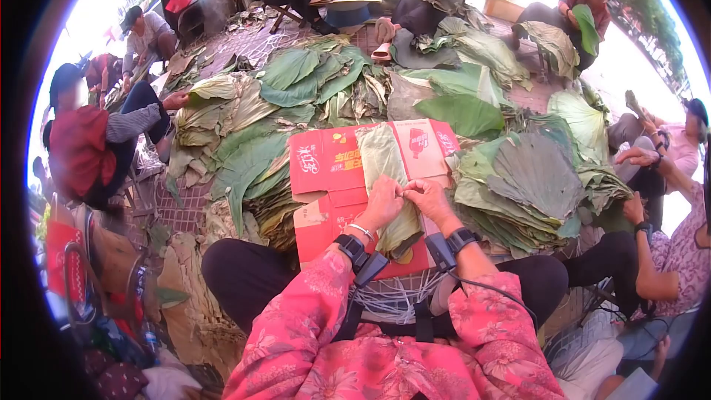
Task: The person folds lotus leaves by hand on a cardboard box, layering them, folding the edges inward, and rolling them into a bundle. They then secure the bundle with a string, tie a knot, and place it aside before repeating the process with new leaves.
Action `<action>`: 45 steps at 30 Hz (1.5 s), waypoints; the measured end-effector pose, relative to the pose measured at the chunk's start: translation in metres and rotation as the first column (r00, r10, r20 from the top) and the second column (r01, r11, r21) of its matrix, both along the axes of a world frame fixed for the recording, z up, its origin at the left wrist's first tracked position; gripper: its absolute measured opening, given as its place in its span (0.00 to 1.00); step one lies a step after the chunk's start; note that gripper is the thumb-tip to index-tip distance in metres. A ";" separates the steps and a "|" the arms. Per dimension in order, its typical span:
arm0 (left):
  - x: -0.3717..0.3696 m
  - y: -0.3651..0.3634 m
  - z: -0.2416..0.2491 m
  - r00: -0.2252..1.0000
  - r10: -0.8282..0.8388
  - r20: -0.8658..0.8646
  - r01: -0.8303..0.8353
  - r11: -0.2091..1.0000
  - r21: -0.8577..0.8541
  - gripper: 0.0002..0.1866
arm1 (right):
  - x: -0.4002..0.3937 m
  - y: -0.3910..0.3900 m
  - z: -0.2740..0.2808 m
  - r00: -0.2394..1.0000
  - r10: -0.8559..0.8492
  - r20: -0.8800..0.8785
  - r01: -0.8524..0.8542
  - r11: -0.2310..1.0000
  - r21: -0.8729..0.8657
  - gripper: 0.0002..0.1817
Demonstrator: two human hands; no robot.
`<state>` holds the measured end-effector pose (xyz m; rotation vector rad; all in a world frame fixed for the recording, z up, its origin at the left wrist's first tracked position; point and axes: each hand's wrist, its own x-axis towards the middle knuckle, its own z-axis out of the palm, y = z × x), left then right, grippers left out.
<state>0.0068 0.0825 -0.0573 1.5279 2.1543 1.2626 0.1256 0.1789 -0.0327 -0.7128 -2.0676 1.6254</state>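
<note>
A folded green lotus leaf [383,155] lies lengthwise on a flattened red cardboard box [326,167] across my lap. My left hand [382,204] and my right hand [427,198] meet over the leaf's near part, fingers pinched together on its edge. Both wrists carry black bands with cables. The leaf's near end hangs down below my left hand, partly hidden by it.
A neat stack of flat leaves [529,178] sits right of the box. Loose leaf heaps [296,81] cover the ground ahead and to the left. Several other people sit around the pile handling leaves, one in red at left [85,144], one close at right [666,237].
</note>
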 end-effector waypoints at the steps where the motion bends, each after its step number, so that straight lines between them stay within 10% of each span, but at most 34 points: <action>1: -0.001 0.001 -0.002 1.000 -0.007 0.005 0.007 1.000 -0.003 0.07 | 0.000 0.000 0.003 1.000 0.002 0.018 -0.002 1.000 -0.003 0.05; 9: 0.006 -0.013 0.015 0.940 0.105 0.324 -0.134 0.988 0.071 0.06 | 0.000 0.002 0.002 0.999 0.032 0.031 -0.024 0.974 -0.224 0.04; 15: 0.011 -0.016 0.012 0.994 0.090 0.055 -0.102 0.955 0.279 0.07 | 0.000 0.004 0.000 0.998 0.042 0.052 -0.030 0.974 -0.226 0.04; 36: 0.007 -0.014 0.012 0.971 0.086 0.222 -0.115 0.986 0.120 0.06 | -0.003 0.000 0.011 0.988 0.021 0.152 -0.016 0.999 -0.036 0.09; 42: 0.011 -0.013 0.011 0.985 0.097 0.143 -0.119 0.981 0.153 0.05 | -0.001 0.009 0.009 0.983 0.173 0.065 -0.133 0.907 -0.399 0.07; 45: 0.006 -0.012 0.009 0.987 0.091 0.131 -0.103 0.991 0.090 0.04 | 0.000 0.001 0.011 0.996 0.071 0.059 -0.056 0.971 -0.234 0.07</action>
